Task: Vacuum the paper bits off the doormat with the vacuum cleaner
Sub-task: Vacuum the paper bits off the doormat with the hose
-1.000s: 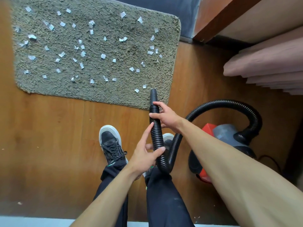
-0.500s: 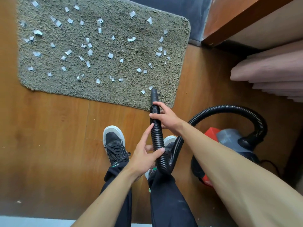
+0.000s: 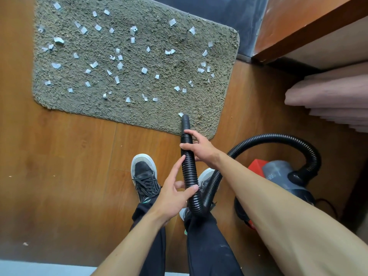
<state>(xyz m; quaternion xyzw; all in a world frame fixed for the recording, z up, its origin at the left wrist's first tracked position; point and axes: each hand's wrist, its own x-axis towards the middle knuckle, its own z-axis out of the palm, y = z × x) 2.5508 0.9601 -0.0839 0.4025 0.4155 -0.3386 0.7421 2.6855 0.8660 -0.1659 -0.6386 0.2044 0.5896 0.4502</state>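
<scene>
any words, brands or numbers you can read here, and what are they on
No text here can be read.
Faint dark marking on the grey top of the vacuum cleaner: too small and blurred to read.
Hose, doormat, paper bits, shoes: no lettering shows.

Doormat: grey-olive, shaggy pile. Paper bits: white. Hose: black, ribbed. Vacuum cleaner: grey with red. Floor: brown wood grain. Shoes: black, white soles. Trousers: black. Cloth: dusty pink.
</scene>
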